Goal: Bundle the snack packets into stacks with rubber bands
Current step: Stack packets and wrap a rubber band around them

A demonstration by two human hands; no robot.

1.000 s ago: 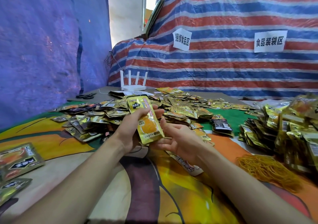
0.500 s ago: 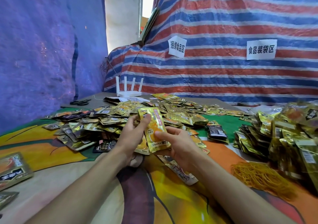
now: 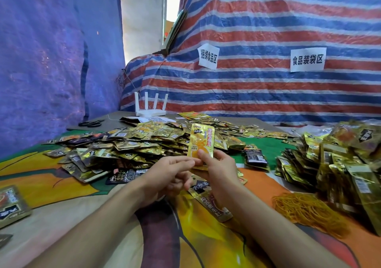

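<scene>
Noted right hand (image 3: pixel 218 171) just right of centre, thumb pressed on the front of an upright gold snack packet (image 3: pixel 201 142), fingers curled behind its lower end (a firm pinch). Noted left hand (image 3: pixel 170 173) directly beside it, fingers loosely bent, fingertips (image 3: pixel 193 161) at the packet's lower left corner; cannot tell whether pinching or only touching. Packet held clear of the table (image 3: pixel 92 232).

Found a second packet (image 3: pixel 208 200) lying flat on the table's colourful cover, under the right wrist. Logged a loose pile of gold packets (image 3: pixel 134 144) beyond both hands, spreading left and far. Logged one black packet (image 3: pixel 255 156) just right of the hands, on the green patch. Logged a heap of yellow rubber bands (image 3: pixel 309 210) near right, against the foot of a leaning mass of packets (image 3: pixel 340 164) at the right edge (bundling not readable there). A few more packets (image 3: pixel 12 206) at the near left edge.

Far left: white router (image 3: pixel 150 111) with four antennas, black scissors (image 3: pixel 90 123). Behind: striped tarp (image 3: pixel 268 94) with two paper signs (image 3: pixel 208 58), blue tarp (image 3: pixel 41 61) on the left.
</scene>
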